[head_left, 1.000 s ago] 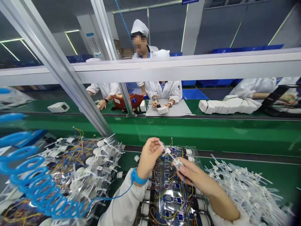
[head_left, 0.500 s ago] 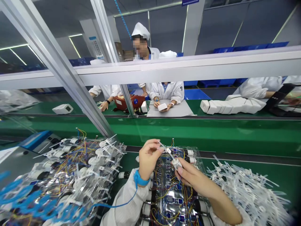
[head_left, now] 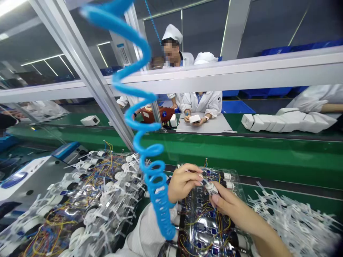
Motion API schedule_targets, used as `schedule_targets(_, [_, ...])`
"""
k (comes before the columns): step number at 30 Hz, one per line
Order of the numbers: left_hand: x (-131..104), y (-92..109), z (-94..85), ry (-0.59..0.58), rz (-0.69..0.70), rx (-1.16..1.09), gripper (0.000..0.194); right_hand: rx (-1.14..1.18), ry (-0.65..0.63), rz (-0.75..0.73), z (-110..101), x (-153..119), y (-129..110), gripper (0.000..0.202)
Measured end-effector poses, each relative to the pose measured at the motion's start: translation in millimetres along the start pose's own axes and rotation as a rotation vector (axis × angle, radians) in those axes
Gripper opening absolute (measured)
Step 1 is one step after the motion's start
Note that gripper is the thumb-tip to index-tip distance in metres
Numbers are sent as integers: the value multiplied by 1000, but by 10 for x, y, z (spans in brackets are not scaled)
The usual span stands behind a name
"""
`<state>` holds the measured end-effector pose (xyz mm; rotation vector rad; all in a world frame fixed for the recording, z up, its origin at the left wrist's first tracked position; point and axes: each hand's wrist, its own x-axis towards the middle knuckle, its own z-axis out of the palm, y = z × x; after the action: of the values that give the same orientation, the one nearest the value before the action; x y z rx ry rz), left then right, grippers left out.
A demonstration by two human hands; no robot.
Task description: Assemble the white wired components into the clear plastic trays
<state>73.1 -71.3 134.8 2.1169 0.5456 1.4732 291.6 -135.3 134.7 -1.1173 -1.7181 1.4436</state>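
My right hand (head_left: 227, 201) grips a small white cylindrical part (head_left: 211, 188) between thumb and fingers. A white cable tie (head_left: 204, 180) runs from this part to my left hand (head_left: 185, 182), whose thumb and fingertips pinch it near its head. Both hands are above a clear plastic tray (head_left: 203, 225) of wired circuit boards, with black-and-white cylinders along its sides. A blue band circles my left wrist, partly hidden behind a blue coiled cord (head_left: 158, 178).
Many wired cylinders with cable ties (head_left: 107, 192) lie heaped on the left, beside a grey-and-blue machine (head_left: 29, 178). Loose cable ties (head_left: 294, 221) are piled on the right. A metal frame (head_left: 88, 67) stands ahead; beyond it, co-workers in white handle white housings (head_left: 284, 121).
My left fingers have moved closer to the white part, and less of the cable tie shows. The blue coiled cord has swung up across the view, and the scene has shifted right.
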Motion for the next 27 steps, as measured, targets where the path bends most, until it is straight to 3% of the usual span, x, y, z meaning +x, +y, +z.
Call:
schedule_targets(12, [-12, 67, 160, -71, 73, 124, 4, -124, 29, -77, -15, -35, -155, 40])
schedule_targets(27, [-13, 73, 173, -86, 86, 124, 7, -109, 30, -94, -10, -11, -148, 39])
